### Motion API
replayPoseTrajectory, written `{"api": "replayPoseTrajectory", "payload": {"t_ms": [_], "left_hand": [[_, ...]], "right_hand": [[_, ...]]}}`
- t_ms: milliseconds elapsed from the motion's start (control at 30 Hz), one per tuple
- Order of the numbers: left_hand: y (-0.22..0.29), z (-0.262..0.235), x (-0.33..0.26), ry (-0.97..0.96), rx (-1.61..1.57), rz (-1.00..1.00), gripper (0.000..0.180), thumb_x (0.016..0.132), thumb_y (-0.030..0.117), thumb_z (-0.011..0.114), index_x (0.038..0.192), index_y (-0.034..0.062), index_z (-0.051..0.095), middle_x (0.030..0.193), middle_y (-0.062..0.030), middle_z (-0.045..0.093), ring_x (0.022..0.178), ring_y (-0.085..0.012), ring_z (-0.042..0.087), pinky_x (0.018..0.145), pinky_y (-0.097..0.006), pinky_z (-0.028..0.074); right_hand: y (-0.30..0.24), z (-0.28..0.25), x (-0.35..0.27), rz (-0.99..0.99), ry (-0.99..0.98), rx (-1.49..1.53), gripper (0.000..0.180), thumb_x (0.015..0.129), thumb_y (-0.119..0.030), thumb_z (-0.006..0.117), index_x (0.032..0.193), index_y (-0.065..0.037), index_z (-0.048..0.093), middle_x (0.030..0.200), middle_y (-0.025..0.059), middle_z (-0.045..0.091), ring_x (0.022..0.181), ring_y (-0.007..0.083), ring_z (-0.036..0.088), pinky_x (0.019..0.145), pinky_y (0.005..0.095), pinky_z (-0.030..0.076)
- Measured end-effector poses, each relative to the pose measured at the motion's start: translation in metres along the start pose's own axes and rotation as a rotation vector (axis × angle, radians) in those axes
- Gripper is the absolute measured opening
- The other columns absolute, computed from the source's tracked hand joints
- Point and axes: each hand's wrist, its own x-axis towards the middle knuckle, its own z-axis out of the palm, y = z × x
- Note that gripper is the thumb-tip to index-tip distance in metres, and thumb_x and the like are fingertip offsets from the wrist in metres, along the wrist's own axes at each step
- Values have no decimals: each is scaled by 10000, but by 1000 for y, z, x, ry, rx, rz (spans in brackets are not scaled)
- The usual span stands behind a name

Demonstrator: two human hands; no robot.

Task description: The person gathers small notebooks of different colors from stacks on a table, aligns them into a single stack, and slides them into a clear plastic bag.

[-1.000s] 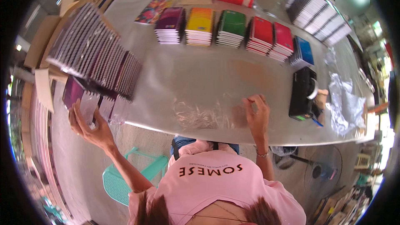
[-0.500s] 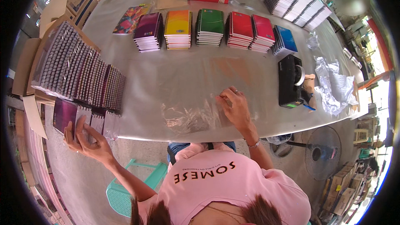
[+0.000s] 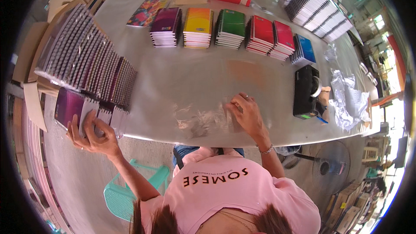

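Observation:
At the left table edge, my left hand (image 3: 96, 136) has its fingers curled over the lower end of a spiral notebook (image 3: 89, 105). This notebook stands beside a purple-covered one (image 3: 69, 106), below a tall bundle of wire-bound notebooks (image 3: 80, 56) with a shiny clear wrap. The fingertips are partly hidden among the notebook edges. My right hand (image 3: 248, 115) is closed in a pinch over the near part of the table. It holds the edge of a crinkled clear plastic bag (image 3: 195, 119), which lies flat in front of me.
Stacks of purple (image 3: 166, 28), yellow (image 3: 198, 28), green (image 3: 230, 29), red (image 3: 261, 34), pink (image 3: 283, 40) and blue notebooks (image 3: 303, 50) form a row. A black tape dispenser (image 3: 304, 92) and crumpled plastic (image 3: 349, 102) are at right. A green stool (image 3: 136, 190) and fan (image 3: 331, 164) stand below.
The view has shifted a little, so the notebook row appears farther right. Both hands keep nearly the same hold, the left at the notebooks and the right on the plastic bag.

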Motion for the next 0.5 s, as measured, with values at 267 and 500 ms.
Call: {"api": "replayPoseTrajectory", "payload": {"t_ms": [267,500], "left_hand": [[8,-14,4,-93,1,-95,165,819,91,621,948,141,710,1144,-40,580,1210,-229,463,1094,-521,281],[84,-56,56,16,-1376,-332,499,953,434,465,1310,87,501,1332,-144,396,1298,-336,382,1132,-576,149]], "right_hand": [[-34,4,51,-186,-127,140,79,847,-113,624,887,-44,616,874,97,619,857,270,605,819,379,436],[-150,-67,37,-804,193,1027,257,953,-277,527,1073,-69,620,1130,159,612,994,245,602,912,375,457]]}}
